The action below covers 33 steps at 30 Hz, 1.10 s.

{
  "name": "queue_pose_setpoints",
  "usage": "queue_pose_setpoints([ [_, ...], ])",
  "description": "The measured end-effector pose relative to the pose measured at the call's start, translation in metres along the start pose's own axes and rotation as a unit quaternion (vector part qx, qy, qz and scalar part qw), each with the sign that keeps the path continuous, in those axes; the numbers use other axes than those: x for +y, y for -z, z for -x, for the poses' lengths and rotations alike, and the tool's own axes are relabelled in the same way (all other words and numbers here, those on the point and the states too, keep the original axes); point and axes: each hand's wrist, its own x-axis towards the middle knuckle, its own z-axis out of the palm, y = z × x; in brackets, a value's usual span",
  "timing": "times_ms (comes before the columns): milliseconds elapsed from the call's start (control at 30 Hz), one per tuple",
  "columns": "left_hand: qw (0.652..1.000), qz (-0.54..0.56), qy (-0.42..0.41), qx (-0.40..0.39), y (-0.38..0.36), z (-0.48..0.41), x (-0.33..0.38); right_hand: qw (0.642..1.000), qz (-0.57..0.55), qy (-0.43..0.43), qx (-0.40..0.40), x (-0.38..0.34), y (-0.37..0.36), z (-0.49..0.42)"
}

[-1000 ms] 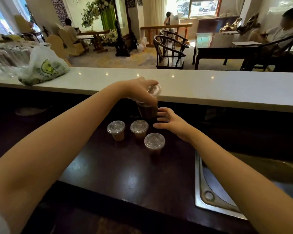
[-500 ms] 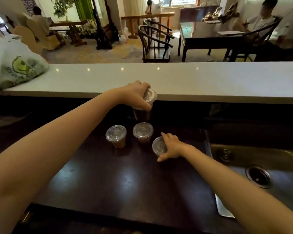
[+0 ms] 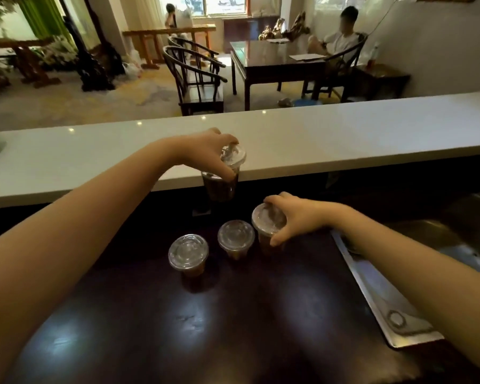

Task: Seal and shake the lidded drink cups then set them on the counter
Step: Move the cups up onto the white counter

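against the white counter [image 3: 344,139] edge: dark-drink cup [image 3: 222,187], lidded, upright, gripped from above by left hand [image 3: 205,153]. nearer than counter, on dark worktop [image 3: 205,314]: three more lidded cups of brown drink, upright. rightmost cup [image 3: 269,231] clasped around lid by right hand [image 3: 291,217]; middle cup [image 3: 235,241] and left cup [image 3: 188,254] untouched. cup bases partly hidden, drink level hard to read.

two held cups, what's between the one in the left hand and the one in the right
Nothing. In the head view, only a bare dark gap separates the left hand's cup from the right hand's cup; the two free cups stand nearer.
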Motion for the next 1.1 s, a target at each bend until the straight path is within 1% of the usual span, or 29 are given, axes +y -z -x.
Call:
queue_pose_setpoints([
  [133,1.0,-0.004,0.002,0.002,0.022,-0.005,-0.006,1.0,0.003,0.022,-0.007,-0.022,0.065,0.008],
  [233,1.0,0.015,0.003,0.008,0.042,-0.009,-0.008,0.999,-0.041,0.009,-0.009,-0.033,0.111,0.009],
  [367,0.999,0.033,-0.001,0.04,0.063,-0.019,-0.011,0.996,-0.09,-0.002,-0.005,-0.042,0.166,-0.002],
  [433,0.998,0.04,0.01,0.052,0.068,-0.028,-0.013,0.995,-0.101,-0.004,0.021,-0.042,0.182,-0.013],
  [533,0.997,0.046,0.027,0.056,0.067,-0.045,-0.019,0.992,-0.112,-0.013,0.056,-0.036,0.19,-0.036],
  [900,0.994,0.024,0.101,0.024,0.035,-0.102,-0.042,0.993,-0.056,-0.077,0.065,0.004,0.177,-0.106],
  [1100,0.992,0.006,0.114,0.052,0.025,-0.114,-0.045,0.992,-0.054,-0.091,0.072,0.012,0.171,-0.117],
])
